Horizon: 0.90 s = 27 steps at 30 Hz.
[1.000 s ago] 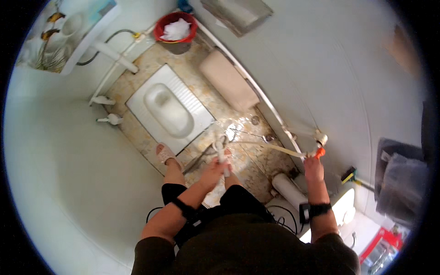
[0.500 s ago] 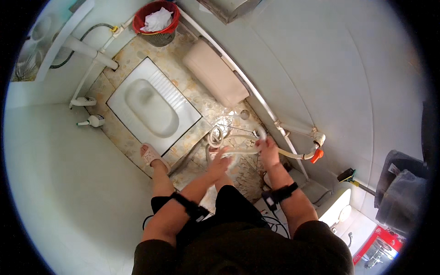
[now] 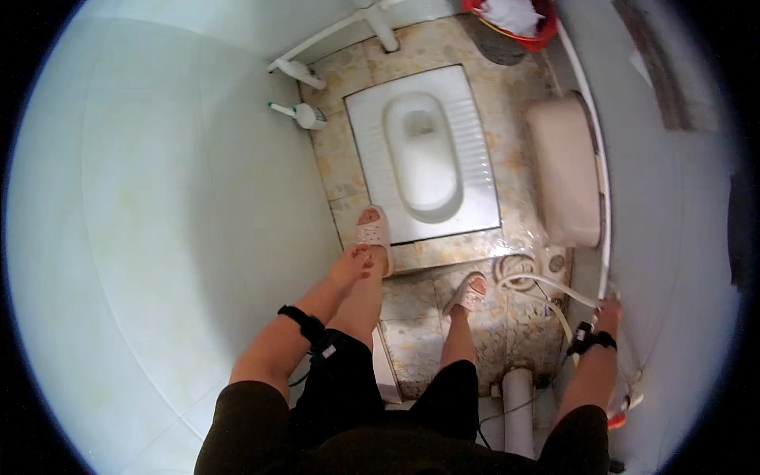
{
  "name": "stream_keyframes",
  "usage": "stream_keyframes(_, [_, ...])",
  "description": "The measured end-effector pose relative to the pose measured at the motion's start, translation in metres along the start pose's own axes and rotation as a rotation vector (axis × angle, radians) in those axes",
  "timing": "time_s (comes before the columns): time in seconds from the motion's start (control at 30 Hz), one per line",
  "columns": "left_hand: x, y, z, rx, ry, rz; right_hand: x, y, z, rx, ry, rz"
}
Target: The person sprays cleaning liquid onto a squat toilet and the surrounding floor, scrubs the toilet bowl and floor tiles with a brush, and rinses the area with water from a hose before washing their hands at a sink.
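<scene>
A pale hose [image 3: 554, 285] lies in a loose coil on the wet tiles at the right, and one length rises from there toward the wall. At the end of that length, my right hand [image 3: 608, 311] is closed on the hose, close to the wall pipe; its fingertips are partly hidden. Over my left foot, my left hand [image 3: 353, 264] hangs with fingers loosely bent and apart, holding nothing. Ahead of me is a white squat toilet [image 3: 378, 170] set into the raised tiled floor. Pink slippers [image 3: 374, 228] are on both feet, the left one on the step.
A beige box [image 3: 564, 170] stands against the right wall, and a red-lined bin [image 3: 507, 43] holds white paper at the back. White bottles [image 3: 309, 116] lie by the left wall. A step edge [image 3: 423, 269] crosses the floor. An orange valve handle [image 3: 617, 420] is low at right.
The view has swung left. My right hand has gone to the wall side with the hose, and my left hand has moved away from the hose to the left.
</scene>
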<state>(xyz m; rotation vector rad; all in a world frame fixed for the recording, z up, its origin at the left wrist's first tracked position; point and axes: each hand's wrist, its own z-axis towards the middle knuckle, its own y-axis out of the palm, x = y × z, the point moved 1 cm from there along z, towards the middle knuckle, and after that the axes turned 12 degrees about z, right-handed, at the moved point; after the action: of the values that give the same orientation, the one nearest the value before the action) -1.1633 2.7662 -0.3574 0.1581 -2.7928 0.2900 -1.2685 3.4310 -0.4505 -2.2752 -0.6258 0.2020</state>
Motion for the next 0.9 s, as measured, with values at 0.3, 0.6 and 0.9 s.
stream_keyframes(0.3, [0.099,-0.139,0.107,0.656,0.336,0.907,-0.060,0.014,-0.048,0.011,-0.369,0.412])
stream_keyframes(0.6, [0.184,-0.212,0.193,0.824,0.190,0.828,0.033,0.042,-0.017,-0.189,0.034,1.047])
stream_keyframes(0.9, [0.210,-0.241,0.225,0.695,-0.087,1.852,-0.045,0.108,-0.189,-0.310,0.074,0.676])
